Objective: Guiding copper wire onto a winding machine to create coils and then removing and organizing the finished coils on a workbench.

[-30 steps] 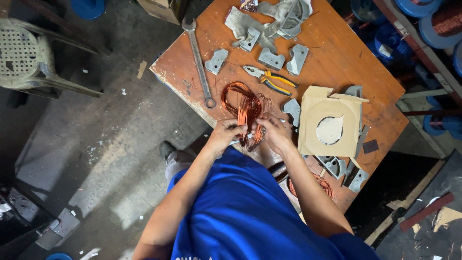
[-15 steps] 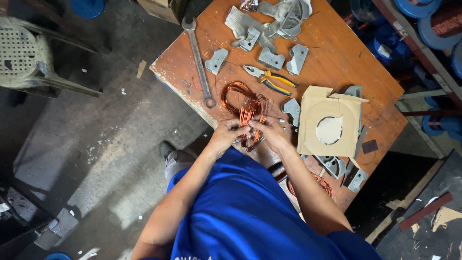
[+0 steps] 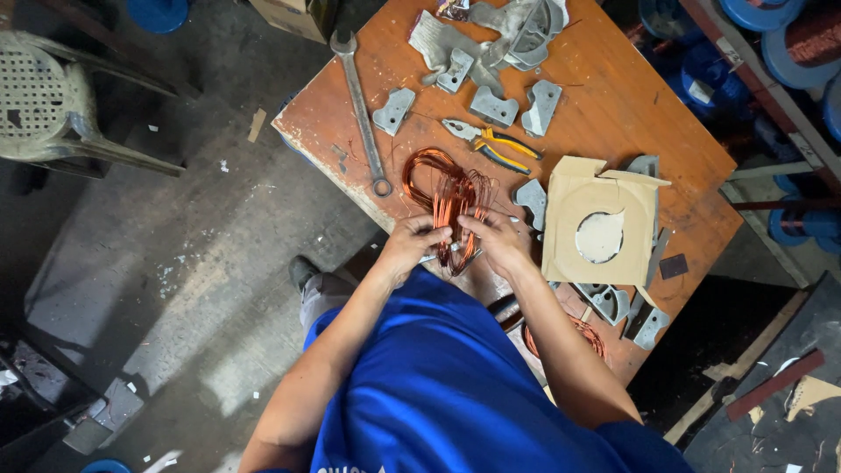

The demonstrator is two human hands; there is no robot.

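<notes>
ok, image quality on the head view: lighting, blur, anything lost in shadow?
Head view: even, soft light on the table, no hard glare. Both hands, left hand and right hand, and the copper wire coil are sharp, with no motion blur. The floor at lower left and the right edge fall into deep shadow, so detail there is lost. Straight edges bow slightly toward the corners, a wide-lens effect.

One wrench, one pair of pliers and one cardboard sheet are seen on the table. Two copper coils are counted, one on top, another at the edge.
</notes>
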